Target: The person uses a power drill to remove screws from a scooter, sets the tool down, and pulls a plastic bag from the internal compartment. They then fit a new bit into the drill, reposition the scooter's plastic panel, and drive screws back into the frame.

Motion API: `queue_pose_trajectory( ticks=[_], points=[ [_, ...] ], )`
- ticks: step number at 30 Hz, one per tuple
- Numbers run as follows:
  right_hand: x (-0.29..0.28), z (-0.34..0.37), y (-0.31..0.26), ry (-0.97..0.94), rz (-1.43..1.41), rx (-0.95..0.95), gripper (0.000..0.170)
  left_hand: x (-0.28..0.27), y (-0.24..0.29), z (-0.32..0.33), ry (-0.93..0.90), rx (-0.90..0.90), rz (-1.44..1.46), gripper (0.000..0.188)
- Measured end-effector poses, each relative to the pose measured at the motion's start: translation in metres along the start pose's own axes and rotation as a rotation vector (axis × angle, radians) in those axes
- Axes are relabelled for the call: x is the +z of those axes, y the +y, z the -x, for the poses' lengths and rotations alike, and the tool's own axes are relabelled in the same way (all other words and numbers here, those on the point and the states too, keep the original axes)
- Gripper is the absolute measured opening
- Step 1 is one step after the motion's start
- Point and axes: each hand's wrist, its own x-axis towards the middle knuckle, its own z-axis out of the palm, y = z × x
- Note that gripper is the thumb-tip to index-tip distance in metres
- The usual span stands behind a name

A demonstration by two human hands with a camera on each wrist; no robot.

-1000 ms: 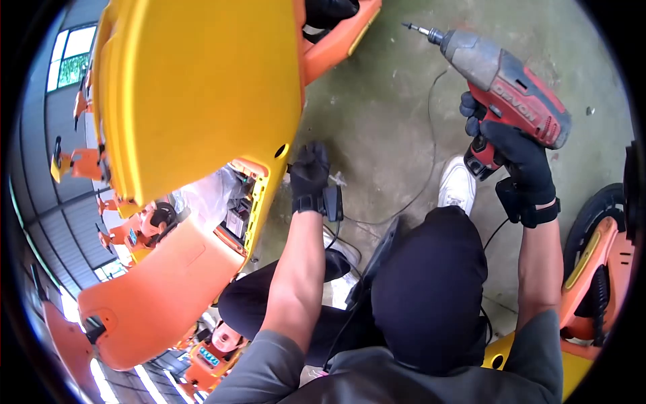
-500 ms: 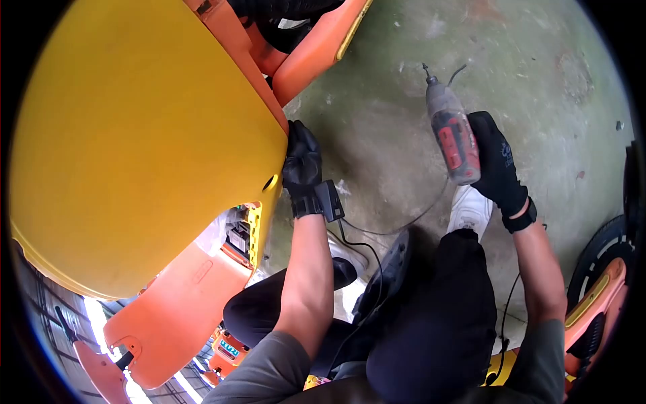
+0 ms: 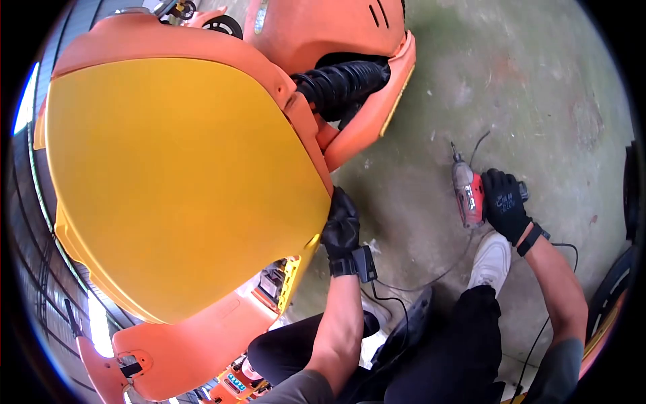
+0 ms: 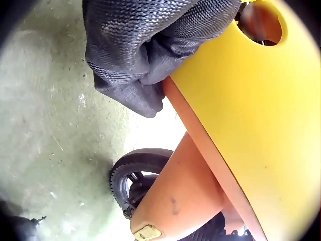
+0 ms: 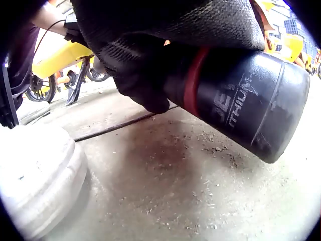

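In the head view, the drill (image 3: pixel 469 195) has come down from its raised place of a second ago and swung round: its bit (image 3: pixel 455 152) pointed left then, and now points to the top of the view, leaning slightly left. Its long axis runs almost straight up and down there, over the floor (image 3: pixel 538 121), just beyond the shoe (image 3: pixel 491 259). The right hand (image 3: pixel 506 202) is wrapped round the grip, with the battery (image 3: pixel 524 190) showing past it. The left hand (image 3: pixel 342 225) remains at the edge of the panel (image 3: pixel 188 188), more of which now shows.

In the left wrist view, that hand's fingers are bent and touch the panel's edge; whether they grip it, I cannot tell. A wheel (image 4: pixel 138 173) stands beyond.

In the right wrist view, the fingers are curled closely round the grip; the battery slants down to the right, near a cable (image 5: pixel 120 124).
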Motion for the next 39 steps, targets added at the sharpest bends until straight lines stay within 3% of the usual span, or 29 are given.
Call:
queue_pose_trajectory(
  ticks=[5, 7, 18, 21, 23, 25, 27, 29, 30, 32, 34, 35, 37, 39],
  points=[
    [0.009, 0.002, 0.001, -0.049, 0.019, -0.020, 0.037, -0.001, -0.001, 0.004, -0.054, 0.003, -0.120, 0.062],
    [0.012, 0.004, 0.000, -0.035, 0.039, -0.034, 0.038, 0.001, 0.001, 0.007, -0.059, -0.111, 0.023, 0.068],
    [0.006, 0.011, -0.006, -0.143, -0.024, 0.024, 0.052, 0.007, -0.004, 0.007, -0.001, -0.072, -0.036, 0.069],
    [-0.039, -0.001, -0.021, -0.064, -0.119, 0.050, 0.051, 0.005, -0.001, 0.005, -0.009, -0.108, -0.004, 0.068],
    [-0.076, -0.022, -0.042, 0.177, -0.545, -0.021, 0.038, 0.003, 0.002, 0.006, -0.016, -0.120, -0.012, 0.067],
    [-0.103, -0.058, -0.072, 0.177, -1.224, -0.006, 0.026, 0.004, -0.001, 0.007, -0.037, -0.096, -0.084, 0.068],
    [-0.128, -0.094, -0.107, 0.190, -1.524, 0.056, 0.019, 0.003, -0.002, 0.008, -0.060, -0.112, -0.104, 0.067],
    [-0.112, -0.138, -0.137, 0.400, -1.662, -0.039, 0.024, 0.000, 0.002, 0.007, -0.084, -0.116, -0.126, 0.066],
    [-0.115, -0.150, -0.146, 0.403, -1.668, -0.044, 0.024, -0.003, 0.005, 0.005, -0.089, -0.122, -0.124, 0.064],
    [-0.119, -0.167, -0.160, 0.087, -2.034, 0.044, 0.028, -0.018, 0.012, -0.004, -0.098, -0.124, -0.123, 0.063],
    [-0.108, -0.178, -0.170, 0.098, -2.022, -0.011, 0.030, -0.034, 0.021, -0.013, -0.382, -0.177, -0.283, 0.059],
    [-0.104, -0.182, -0.174, 0.115, -2.007, -0.060, 0.032, -0.027, 0.018, -0.010, -0.382, -0.172, -0.285, 0.059],
    [-0.105, -0.185, -0.178, 0.081, -2.059, -0.038, 0.033, -0.017, 0.011, -0.004, -0.211, -0.115, -0.285, 0.057],
    [-0.107, -0.185, -0.180, 0.052, -2.106, -0.011, 0.034, -0.018, 0.008, -0.004, -0.208, -0.073, -0.394, 0.056]
  ],
)
